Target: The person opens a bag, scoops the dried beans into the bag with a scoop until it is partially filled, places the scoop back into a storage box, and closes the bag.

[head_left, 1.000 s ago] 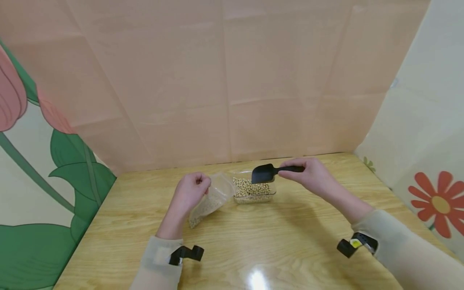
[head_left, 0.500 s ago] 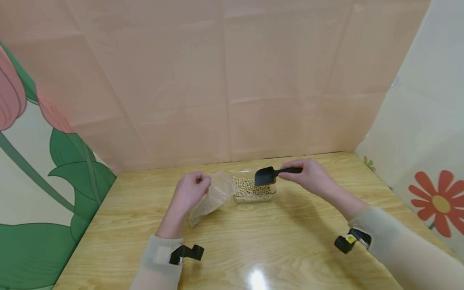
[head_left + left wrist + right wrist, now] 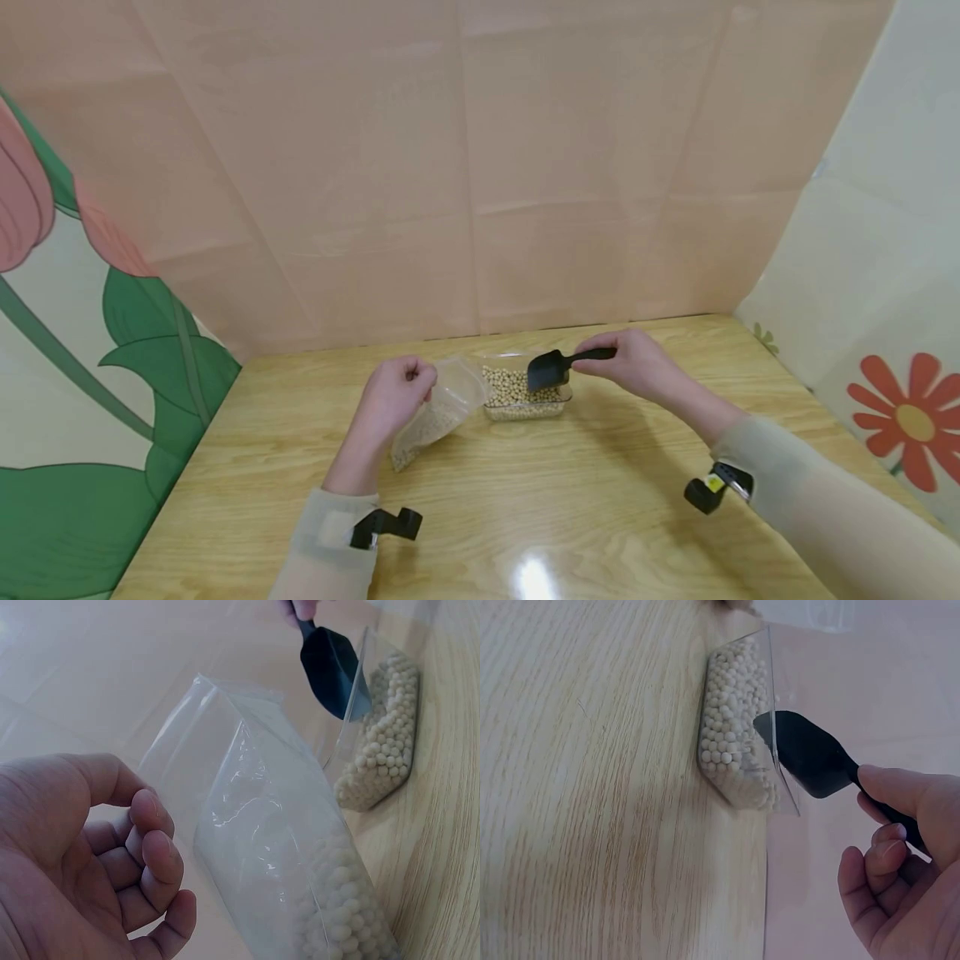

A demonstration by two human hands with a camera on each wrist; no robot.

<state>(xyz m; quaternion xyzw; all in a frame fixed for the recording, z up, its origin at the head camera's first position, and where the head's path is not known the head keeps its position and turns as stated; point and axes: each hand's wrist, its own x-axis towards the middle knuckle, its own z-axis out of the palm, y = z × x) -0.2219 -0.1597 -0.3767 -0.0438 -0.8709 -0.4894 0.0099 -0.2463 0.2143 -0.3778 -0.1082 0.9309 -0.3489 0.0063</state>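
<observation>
My left hand (image 3: 397,392) pinches the edge of a clear plastic bag (image 3: 255,817), which leans upright with pale round beans (image 3: 341,907) in its lower part. Just right of the bag stands a clear plastic box (image 3: 774,697) holding many more of these beans (image 3: 727,705). In my right hand (image 3: 630,362) is the handle of a black scoop (image 3: 547,371), gripped between thumb and fingers. The scoop's blade tilts down into the box, its tip at the beans in the right wrist view. Whether the blade carries any beans cannot be told.
Everything rests on a light wooden table (image 3: 480,517). A pink sheet (image 3: 465,167) hangs behind its back edge. On the right is a pale wall with a red flower (image 3: 911,421), and green leaves (image 3: 150,350) decorate the left wall.
My right hand has moved slightly left and the scoop has dipped lower, down to the beans in the box. The left hand and the bag have stayed in place.
</observation>
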